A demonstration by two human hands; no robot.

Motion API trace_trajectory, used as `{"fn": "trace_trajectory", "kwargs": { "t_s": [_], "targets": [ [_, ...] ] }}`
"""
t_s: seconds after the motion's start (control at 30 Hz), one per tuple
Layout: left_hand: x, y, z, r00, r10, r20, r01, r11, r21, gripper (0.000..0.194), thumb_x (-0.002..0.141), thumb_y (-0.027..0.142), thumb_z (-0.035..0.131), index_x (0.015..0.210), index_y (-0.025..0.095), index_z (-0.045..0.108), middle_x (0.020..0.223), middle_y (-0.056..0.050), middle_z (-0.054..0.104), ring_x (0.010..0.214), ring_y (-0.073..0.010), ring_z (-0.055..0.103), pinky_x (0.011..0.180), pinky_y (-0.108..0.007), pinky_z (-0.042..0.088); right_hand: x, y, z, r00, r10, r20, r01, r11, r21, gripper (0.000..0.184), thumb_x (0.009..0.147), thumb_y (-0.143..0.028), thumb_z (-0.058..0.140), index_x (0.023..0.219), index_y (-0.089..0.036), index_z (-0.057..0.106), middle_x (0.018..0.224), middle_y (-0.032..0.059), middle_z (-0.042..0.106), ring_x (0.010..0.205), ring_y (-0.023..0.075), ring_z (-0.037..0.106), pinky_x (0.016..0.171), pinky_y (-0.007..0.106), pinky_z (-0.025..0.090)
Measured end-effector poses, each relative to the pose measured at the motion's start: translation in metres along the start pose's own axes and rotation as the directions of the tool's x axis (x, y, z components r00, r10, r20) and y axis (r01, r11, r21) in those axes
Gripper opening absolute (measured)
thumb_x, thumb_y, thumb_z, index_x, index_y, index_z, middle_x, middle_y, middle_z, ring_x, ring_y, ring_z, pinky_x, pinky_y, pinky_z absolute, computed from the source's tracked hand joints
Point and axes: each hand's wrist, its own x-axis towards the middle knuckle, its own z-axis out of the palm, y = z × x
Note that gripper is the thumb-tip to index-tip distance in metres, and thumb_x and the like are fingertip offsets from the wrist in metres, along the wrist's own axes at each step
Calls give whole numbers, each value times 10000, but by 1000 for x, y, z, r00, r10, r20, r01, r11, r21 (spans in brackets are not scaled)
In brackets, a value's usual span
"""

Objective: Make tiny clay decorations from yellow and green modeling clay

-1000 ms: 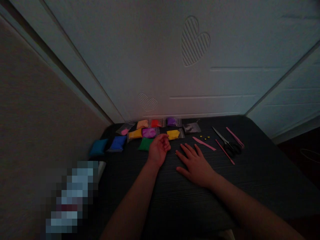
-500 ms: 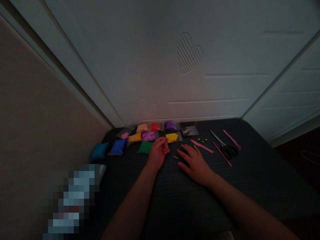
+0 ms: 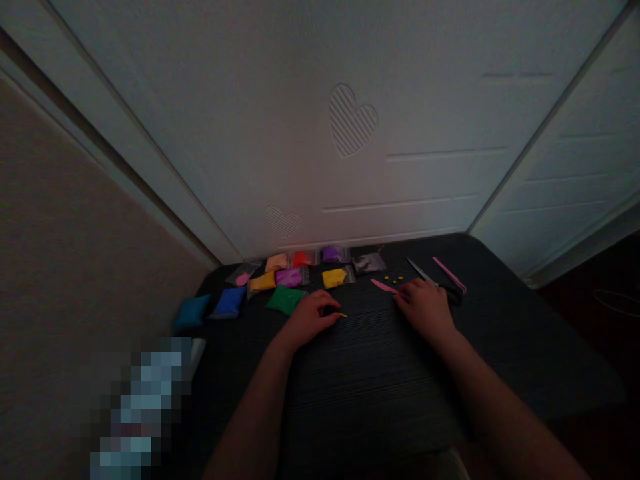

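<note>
My left hand [image 3: 314, 317] rests on the dark table with fingers curved and a gap between thumb and forefinger. Its thumb tip is at a thin yellow strip of clay [image 3: 343, 315]. To the right, my right hand [image 3: 427, 305] has its fingers closed on the handle end of a pink plastic modelling knife [image 3: 382, 287], whose blade points left. Several tiny yellow bits [image 3: 394, 279] lie just beyond the knife. Scissors [image 3: 420, 268] are partly covered by my right hand, which also hides a thin pink tool.
Bags of coloured clay line the back, among them a green bag [image 3: 285, 300], a yellow bag [image 3: 334, 277], a blue bag [image 3: 230, 303] and a grey bag [image 3: 369, 263]. Another pink tool [image 3: 449, 275] lies beyond the scissors. A white panel [image 3: 300, 167] rises behind the table [image 3: 345, 393].
My right hand has moved right from beside the yellow strip onto the pink knife. My left hand has turned and lowered, bringing its thumb to the strip. The camera view has shifted slightly.
</note>
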Motion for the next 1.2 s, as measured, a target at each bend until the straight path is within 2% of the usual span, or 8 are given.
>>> {"fn": "trace_trajectory", "kwargs": {
  "t_s": [0.13, 0.3, 0.5, 0.63, 0.8, 1.0, 1.1, 1.2],
  "targets": [
    [-1, -4, -4, 992, 39, 118, -77, 937, 342, 185, 695, 236, 558, 857, 218, 646, 934, -27, 525, 761, -142, 504, 670, -265, 405, 3, 4, 4, 999, 29, 35, -28, 1000, -13, 281, 798, -387, 388, 853, -214, 603, 890, 74, 577, 908, 242, 480, 705, 368, 300],
    [0, -9, -2, 987, 76, 143, -127, 912, 391, 127, 717, 231, 548, 789, 217, 652, 898, -20, 532, 831, -153, 511, 738, -275, 410, 5, 4, 5, 997, 19, 76, -19, 1000, 4, 238, 797, -344, 400, 810, -211, 597, 870, 59, 584, 871, 225, 500, 701, 352, 305],
    [-1, -3, 2, 982, 122, 142, -171, 891, 420, 81, 719, 214, 553, 736, 206, 632, 854, -12, 570, 855, -155, 508, 775, -281, 391, 7, 2, 5, 990, -48, 130, 37, 996, 87, 186, 785, -295, 421, 763, -180, 565, 824, 56, 590, 800, 176, 531, 685, 285, 336],
    [-3, 0, 7, 987, 137, 85, -161, 877, 452, 83, 729, 205, 538, 748, 201, 619, 830, -11, 579, 833, -148, 515, 756, -271, 398, 4, -4, 3, 981, -106, 163, 79, 983, 165, 164, 798, -283, 400, 765, -182, 525, 749, 37, 597, 689, 145, 553, 608, 240, 350],
    [-2, -2, 27, 987, 138, -83, -74, 846, 527, 101, 749, 194, 501, 753, 186, 602, 812, -25, 579, 819, -160, 503, 755, -291, 389, -13, -25, 5, 968, -169, 187, 114, 956, 272, 204, 849, -290, 299, 930, -179, 450, 711, 19, 604, 599, 126, 574, 520, 208, 361],
    [-7, -1, 47, 970, 141, -198, 6, 799, 601, 127, 770, 199, 461, 759, 189, 587, 775, -35, 563, 794, -183, 475, 723, -320, 379, -27, -53, 9, 925, -325, 196, 238, 899, 369, 309, 844, -240, 316, 1147, -202, 362, 868, 22, 631, 728, 128, 607, 639, 207, 418],
    [-8, -1, 48, 967, 148, -206, 13, 780, 625, 120, 769, 196, 460, 738, 190, 576, 761, -33, 551, 787, -183, 470, 715, -316, 377, -28, -55, 11, 908, -374, 187, 284, 880, 380, 399, 832, -197, 326, 1230, -225, 310, 1047, 35, 587, 871, 133, 582, 757, 227, 415],
    [-7, -1, 48, 967, 154, -204, 14, 767, 642, 107, 763, 188, 466, 731, 194, 567, 758, -29, 543, 786, -179, 466, 717, -311, 376, -27, -53, 14, 900, -394, 184, 307, 875, 373, 443, 822, -172, 324, 1262, -214, 295, 1108, 52, 554, 945, 147, 549, 814, 249, 405]
  ]
}}
